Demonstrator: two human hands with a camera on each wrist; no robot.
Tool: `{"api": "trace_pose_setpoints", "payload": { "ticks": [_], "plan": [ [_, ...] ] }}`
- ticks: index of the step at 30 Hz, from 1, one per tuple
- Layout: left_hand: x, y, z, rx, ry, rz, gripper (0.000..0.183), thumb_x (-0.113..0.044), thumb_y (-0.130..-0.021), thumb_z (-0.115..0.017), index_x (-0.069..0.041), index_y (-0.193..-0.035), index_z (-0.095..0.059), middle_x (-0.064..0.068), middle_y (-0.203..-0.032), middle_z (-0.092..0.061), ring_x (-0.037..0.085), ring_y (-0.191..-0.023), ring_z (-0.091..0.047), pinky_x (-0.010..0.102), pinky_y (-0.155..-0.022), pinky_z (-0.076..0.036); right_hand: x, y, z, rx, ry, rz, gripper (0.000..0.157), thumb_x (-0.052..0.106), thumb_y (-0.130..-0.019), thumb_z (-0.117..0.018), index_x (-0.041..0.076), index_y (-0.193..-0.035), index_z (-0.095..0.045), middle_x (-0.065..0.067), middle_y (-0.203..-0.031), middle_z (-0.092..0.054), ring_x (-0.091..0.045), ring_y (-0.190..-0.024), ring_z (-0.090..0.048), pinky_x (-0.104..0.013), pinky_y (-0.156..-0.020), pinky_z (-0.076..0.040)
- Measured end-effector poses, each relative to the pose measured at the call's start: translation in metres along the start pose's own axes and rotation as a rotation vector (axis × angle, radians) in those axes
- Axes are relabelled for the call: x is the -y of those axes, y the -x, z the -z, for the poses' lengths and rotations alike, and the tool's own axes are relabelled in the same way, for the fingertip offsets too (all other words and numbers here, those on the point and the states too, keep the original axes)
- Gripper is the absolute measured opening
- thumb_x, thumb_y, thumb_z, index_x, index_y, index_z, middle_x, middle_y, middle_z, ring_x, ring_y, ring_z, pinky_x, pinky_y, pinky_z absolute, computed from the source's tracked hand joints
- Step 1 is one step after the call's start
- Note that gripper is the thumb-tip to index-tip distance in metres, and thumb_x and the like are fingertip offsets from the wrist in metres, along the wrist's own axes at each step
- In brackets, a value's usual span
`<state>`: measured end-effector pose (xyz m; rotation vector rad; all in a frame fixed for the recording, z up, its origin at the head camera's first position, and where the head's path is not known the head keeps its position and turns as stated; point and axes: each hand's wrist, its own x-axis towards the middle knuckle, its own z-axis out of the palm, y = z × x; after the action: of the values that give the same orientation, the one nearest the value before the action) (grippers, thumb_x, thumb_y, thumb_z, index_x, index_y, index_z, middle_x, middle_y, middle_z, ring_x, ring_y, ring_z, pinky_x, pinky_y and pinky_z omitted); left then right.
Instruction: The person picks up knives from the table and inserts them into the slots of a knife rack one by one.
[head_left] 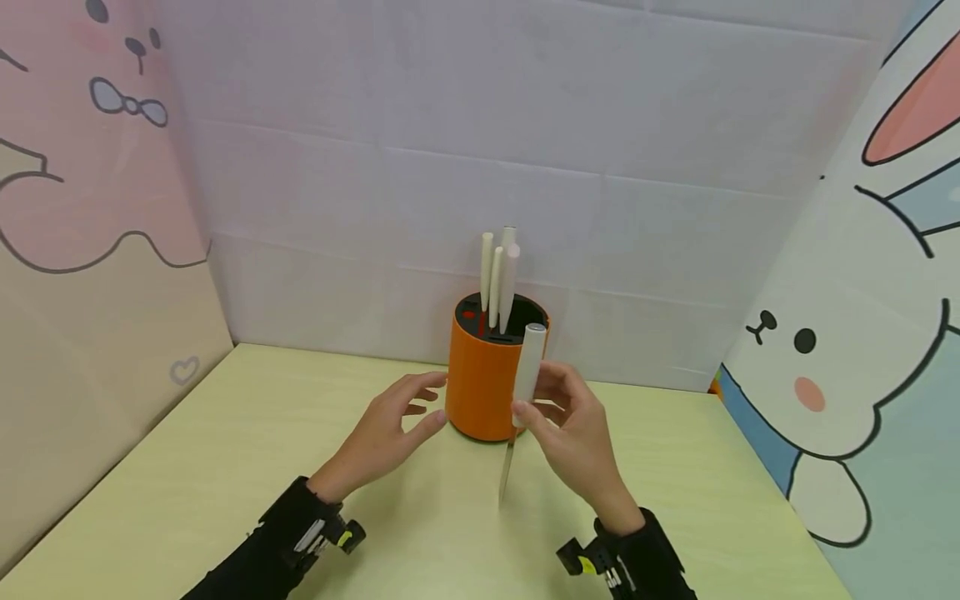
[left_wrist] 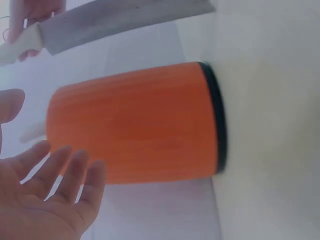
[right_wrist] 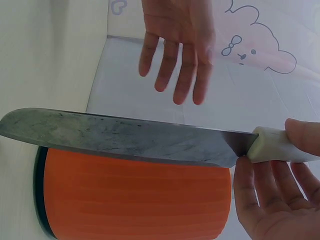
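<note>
An orange, round knife block [head_left: 480, 383] with a black top stands upright against the back of the table. My right hand [head_left: 577, 433] grips a kitchen knife by its white handle [head_left: 528, 367], thumb on one side and fingers on the other. The knife's broad grey blade [right_wrist: 125, 137] points down in front of the block, its tip near the tabletop. Several other pale-handled knives [head_left: 495, 283] stand in the block, their blades mostly hidden. At the block's left side my left hand [head_left: 386, 429] is held with fingers loosely spread, holding nothing; whether its fingertips touch the block I cannot tell.
The pale yellow table [head_left: 300, 400] ends at a white sheet [head_left: 480, 150] close behind the block. Cartoon-printed panels stand at the left [head_left: 112, 208] and right [head_left: 862, 333] sides.
</note>
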<state>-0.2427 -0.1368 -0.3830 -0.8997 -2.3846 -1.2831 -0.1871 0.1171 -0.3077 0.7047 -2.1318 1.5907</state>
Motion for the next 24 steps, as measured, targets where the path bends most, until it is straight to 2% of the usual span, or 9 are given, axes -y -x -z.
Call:
{"api": "trace_pose_setpoints", "payload": {
  "ticks": [2,5,8,11,15,19,22,24],
  "plan": [
    [-0.009,-0.009,0.000,0.001,0.016,-0.042,0.051,-0.033,-0.095,-0.061,-0.020,-0.142,-0.043,-0.002,-0.132,-0.050,0.016,-0.110,-0.053,0.041,-0.089,-0.050,0.000,0.000,0.000,0.000,0.007,0.005,0.042,-0.004,-0.085,-0.068,0.000,-0.122,-0.050,-0.014,-0.107,-0.057,-0.025,-0.094,-0.061,-0.042,-0.083,-0.053],
    [-0.025,-0.025,0.000,-0.008,0.027,-0.105,0.051,-0.035,-0.096,-0.060,-0.018,-0.141,-0.044,0.000,-0.129,-0.052,0.014,-0.106,-0.054,0.037,-0.087,-0.052,0.001,0.000,0.001,0.000,0.012,0.014,0.042,-0.004,-0.085,-0.068,0.000,-0.123,-0.049,-0.014,-0.107,-0.057,-0.024,-0.094,-0.061,-0.041,-0.083,-0.053],
    [-0.041,-0.042,0.000,-0.030,0.042,-0.152,0.048,-0.037,-0.096,-0.059,-0.023,-0.139,-0.045,-0.004,-0.125,-0.053,0.009,-0.102,-0.055,0.033,-0.085,-0.052,0.001,0.000,0.001,0.000,0.010,0.024,0.043,-0.004,-0.085,-0.068,-0.001,-0.123,-0.049,-0.015,-0.107,-0.057,-0.025,-0.094,-0.061,-0.041,-0.083,-0.054],
    [-0.058,-0.055,-0.001,-0.040,0.088,-0.198,0.046,-0.030,-0.096,-0.060,-0.022,-0.139,-0.046,-0.004,-0.123,-0.053,0.008,-0.101,-0.056,0.034,-0.086,-0.052,0.000,0.000,0.002,-0.001,0.006,0.037,0.043,-0.005,-0.085,-0.068,-0.002,-0.123,-0.049,-0.016,-0.107,-0.057,-0.026,-0.094,-0.061,-0.043,-0.083,-0.054],
    [-0.090,-0.068,0.001,-0.048,0.150,-0.240,0.044,-0.016,-0.095,-0.061,-0.013,-0.137,-0.047,0.005,-0.122,-0.054,0.016,-0.100,-0.058,0.040,-0.089,-0.050,0.000,0.000,0.002,-0.007,-0.002,0.043,0.042,-0.006,-0.085,-0.068,-0.002,-0.122,-0.049,-0.016,-0.107,-0.057,-0.026,-0.095,-0.062,-0.044,-0.083,-0.053],
    [-0.121,-0.075,0.004,-0.058,0.182,-0.253,0.041,-0.007,-0.093,-0.062,-0.005,-0.131,-0.050,0.013,-0.118,-0.056,0.019,-0.097,-0.060,0.042,-0.089,-0.050,0.001,0.000,0.002,-0.015,-0.005,0.039,0.042,-0.005,-0.085,-0.068,-0.001,-0.122,-0.050,-0.015,-0.107,-0.058,-0.025,-0.095,-0.062,-0.044,-0.083,-0.053],
    [-0.131,-0.078,0.002,-0.056,0.195,-0.243,0.038,-0.006,-0.092,-0.062,-0.002,-0.129,-0.051,0.013,-0.115,-0.057,0.019,-0.096,-0.060,0.044,-0.088,-0.051,0.002,0.000,0.002,-0.018,-0.003,0.035,0.041,-0.005,-0.085,-0.067,-0.001,-0.122,-0.050,-0.015,-0.107,-0.058,-0.025,-0.095,-0.062,-0.042,-0.084,-0.053],
    [-0.131,-0.081,-0.003,-0.062,0.201,-0.236,0.038,-0.007,-0.092,-0.062,-0.003,-0.128,-0.052,0.010,-0.112,-0.057,0.019,-0.095,-0.059,0.043,-0.087,-0.051,0.002,0.000,0.002,-0.019,-0.002,0.031,0.041,-0.005,-0.085,-0.067,0.000,-0.122,-0.050,-0.015,-0.107,-0.058,-0.026,-0.095,-0.061,-0.041,-0.084,-0.053]
  ]
}}
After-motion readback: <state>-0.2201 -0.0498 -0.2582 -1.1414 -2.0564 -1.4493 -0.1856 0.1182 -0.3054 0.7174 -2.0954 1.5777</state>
